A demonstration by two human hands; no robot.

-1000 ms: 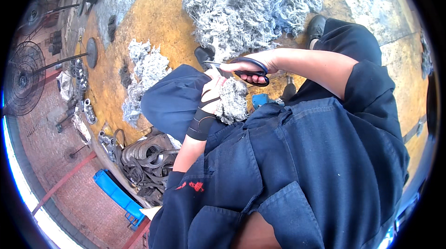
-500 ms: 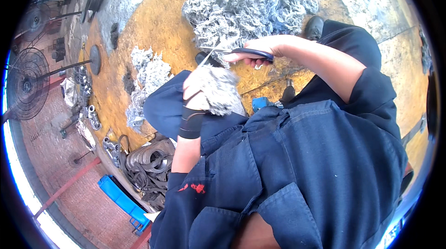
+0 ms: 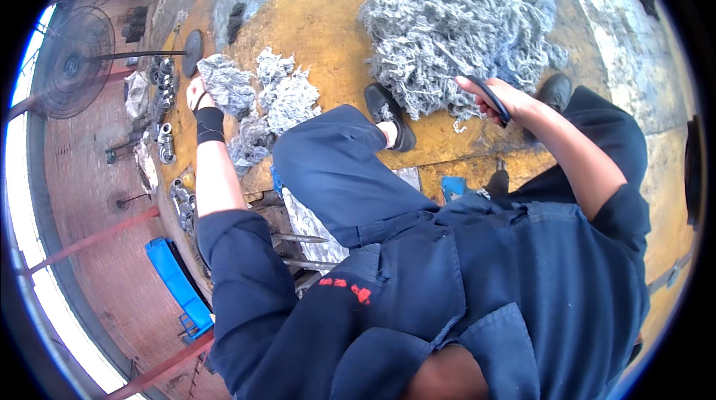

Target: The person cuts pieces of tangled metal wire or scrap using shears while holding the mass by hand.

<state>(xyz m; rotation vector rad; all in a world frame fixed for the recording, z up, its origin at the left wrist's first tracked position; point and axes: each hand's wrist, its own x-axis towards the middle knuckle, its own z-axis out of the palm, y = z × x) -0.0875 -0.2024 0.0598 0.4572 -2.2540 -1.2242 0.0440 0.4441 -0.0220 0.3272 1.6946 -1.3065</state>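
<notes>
Since the earlier frame, the person's left hand (image 3: 198, 94) had swung from above the left thigh out to the far left, and the two hands now stood well apart. At the left edge was a tall black fan with a round wire grille (image 3: 72, 64); nearer the floor's edge lay a cluster of silvery metal rings (image 3: 165, 143). The left hand, with a black fabric band (image 3: 210, 126) around its wrist, touched the left side of a loose clump of grey, shredded fibre (image 3: 227, 85); whether its fingers gripped the clump or had let go could not be told. The clump was just beside a small heap of pale grey fibre (image 3: 291, 102) on the worn yellow-brown floor (image 3: 335, 35). Farther right, a black shoe (image 3: 391, 118) stood close to a large, tangled mound of grey fibre (image 3: 462, 12). The right hand (image 3: 516, 98) had its fingers wrapped round the dark handles of a pair of scissors (image 3: 502, 111), the blades pointing toward the mound.
</notes>
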